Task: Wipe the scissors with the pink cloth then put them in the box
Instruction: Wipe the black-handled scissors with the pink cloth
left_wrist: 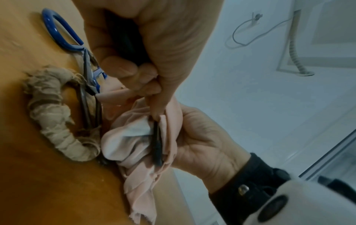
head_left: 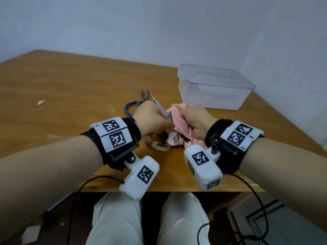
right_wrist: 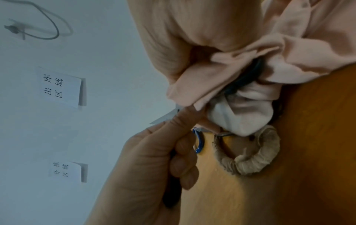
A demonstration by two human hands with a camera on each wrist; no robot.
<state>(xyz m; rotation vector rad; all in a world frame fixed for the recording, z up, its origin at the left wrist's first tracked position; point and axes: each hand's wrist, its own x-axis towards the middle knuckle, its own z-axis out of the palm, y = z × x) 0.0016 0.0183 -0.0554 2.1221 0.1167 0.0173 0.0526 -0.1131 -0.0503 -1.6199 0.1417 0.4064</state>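
- Head view, far left: paper scrap [head_left: 41,102] lies on the wooden table [head_left: 70,85]; a second, paler flake [head_left: 111,109] sits nearer the centre.
- Left of centre: blue-handled scissors [head_left: 130,108] lie flat on the table, the handle loop showing beyond the left hand; small metal snips [head_left: 145,94] lie just behind them, tips pointing to the top of the frame.
- Left hand [head_left: 152,119], centre: fingers curled tight round a dark handle, holding the scissors [head_left: 161,108] being wiped. The blade slants up toward the upper left, shiny and bare. Left wrist view shows the dark handle part [left_wrist: 157,144] running down into the cloth.
- Below the hands: a third pair with beige cloth-wrapped handles [head_left: 158,146] lies on the table, partly under the pink fabric; its metal shanks are plain in the left wrist view [left_wrist: 86,106].
- Pink cloth [head_left: 178,121], centre: bunched, draped down onto the table, wrapped round the lower part of the held scissors.
- Right hand [head_left: 196,122], right of centre: closed fist gripping the pink cloth; whether it squeezes the scissors through the fabric cannot be told.
- Upper right: clear plastic box [head_left: 214,89] stands on the table with its lid on, well apart from the hands, close to the wall [head_left: 177,23].
- Right wrist view, left side: two paper labels [right_wrist: 59,87] with printed characters on the wall.
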